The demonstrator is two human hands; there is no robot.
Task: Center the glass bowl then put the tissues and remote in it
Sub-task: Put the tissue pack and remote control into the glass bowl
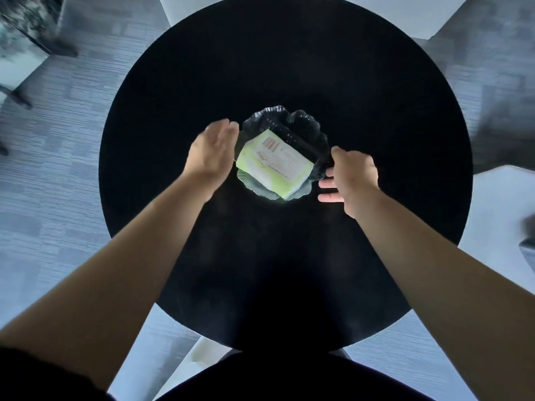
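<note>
A clear glass bowl [307, 123] with a scalloped rim sits near the middle of the round black table [289, 270]. A white and lime-green tissue pack [275, 163] lies slanted inside it. A dark remote [292, 137] lies in the bowl along the pack's far side, hard to make out against the table. My left hand [211, 151] hovers just left of the bowl's rim, fingers together and extended, holding nothing. My right hand [350, 178] is at the bowl's right edge, fingers spread, empty; I cannot tell if it touches the rim.
White chairs stand around the table: at the back [405, 13], at the right [503, 215] and at the near edge [199, 354]. Grey carpet [58, 169] surrounds the table. A dark furniture frame [26, 33] stands at the far left.
</note>
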